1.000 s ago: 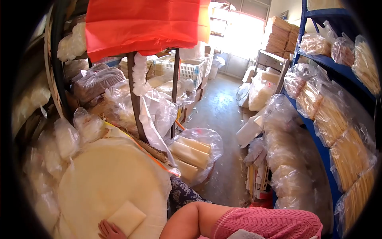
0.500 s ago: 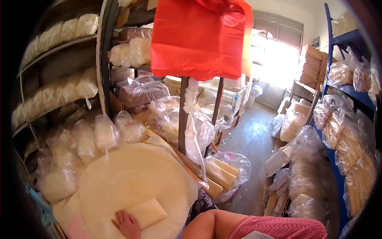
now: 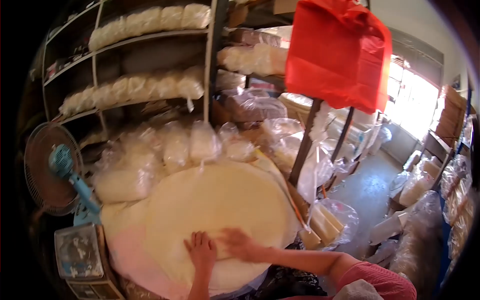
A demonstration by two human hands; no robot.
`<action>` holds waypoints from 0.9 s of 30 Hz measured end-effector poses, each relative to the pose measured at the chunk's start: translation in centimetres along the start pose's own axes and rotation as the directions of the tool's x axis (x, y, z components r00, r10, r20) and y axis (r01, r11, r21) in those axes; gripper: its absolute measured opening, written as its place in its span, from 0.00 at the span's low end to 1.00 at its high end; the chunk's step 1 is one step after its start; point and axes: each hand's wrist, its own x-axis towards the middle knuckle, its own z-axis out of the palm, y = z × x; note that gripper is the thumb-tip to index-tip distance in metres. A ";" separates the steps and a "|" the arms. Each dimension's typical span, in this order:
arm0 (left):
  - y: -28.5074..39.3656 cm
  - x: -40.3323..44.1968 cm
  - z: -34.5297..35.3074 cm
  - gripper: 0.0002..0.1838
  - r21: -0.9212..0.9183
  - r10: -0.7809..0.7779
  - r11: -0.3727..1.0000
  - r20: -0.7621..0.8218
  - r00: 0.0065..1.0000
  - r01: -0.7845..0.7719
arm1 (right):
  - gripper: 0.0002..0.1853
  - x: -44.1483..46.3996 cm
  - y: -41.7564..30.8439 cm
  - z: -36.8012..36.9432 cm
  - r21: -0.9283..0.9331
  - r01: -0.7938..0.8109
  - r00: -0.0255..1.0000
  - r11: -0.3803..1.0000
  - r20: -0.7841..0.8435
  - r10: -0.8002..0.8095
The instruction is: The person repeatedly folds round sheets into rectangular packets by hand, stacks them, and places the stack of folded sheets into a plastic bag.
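A wide round stack of thin, pale yellow sheets [image 3: 215, 195] lies in front of me. My left hand [image 3: 202, 252] rests flat on its near part, fingers spread. Just to the right, my right hand [image 3: 242, 246] is over the same sheets, its fingers smeared by motion. I cannot tell whether it holds anything. The folded piece near the hands is too blurred to make out.
Plastic bags of pale goods [image 3: 175, 145] line the stack's far side. A blue fan [image 3: 62, 162] and a glass-topped box [image 3: 80, 252] stand left. A red bag [image 3: 337, 55] hangs ahead by a post [image 3: 305, 145]. Bagged goods [image 3: 417, 245] stand right of the aisle.
The view has swung left, bringing the fan and box into sight. My right hand has come into view over the sheets, beside the left. The folded rectangular sheet no longer shows clearly.
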 end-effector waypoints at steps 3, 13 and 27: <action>0.4 0.5 -0.6 0.18 -0.052 -0.011 0.999 0.004 1.000 0.011 | 0.28 -2.3 2.3 -0.7 -0.330 -0.362 0.764 0.872 0.431 0.480; 2.2 -4.5 -7.9 0.19 -0.657 -0.472 0.208 0.581 0.663 0.724 | 0.20 -2.2 0.7 -1.1 -0.152 -0.455 0.865 0.877 0.159 0.476; -4.1 -6.9 -15.1 0.40 -0.895 -0.691 0.060 0.283 0.665 0.443 | 0.24 -1.2 -6.5 -4.9 0.308 -0.375 0.897 0.874 0.360 0.257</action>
